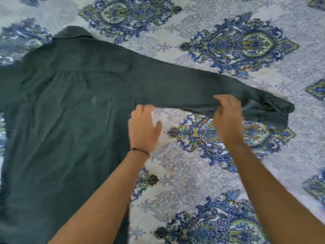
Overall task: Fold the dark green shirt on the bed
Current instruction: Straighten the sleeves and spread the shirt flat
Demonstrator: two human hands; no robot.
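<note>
Head view: shirt sleeve point(175, 88) in right hand point(227, 118)

Shirt: the dark green shirt point(66, 111) lies spread flat, back up, with its collar point(73, 35) at the far side.
Sleeve: one sleeve point(175, 85) stretches out to the right and ends in the cuff point(274, 110).
Right hand: the right hand point(228, 120) grips the sleeve near the cuff, its fingers point(226, 101) curled over the top.
Left hand: the left hand point(144, 127) is flat with its fingertips at the sleeve's lower edge by the underarm. A thin dark band point(140, 151) circles the wrist.
Cover: a pale bedspread point(237, 46) with blue and green medallions lies under everything.
</note>
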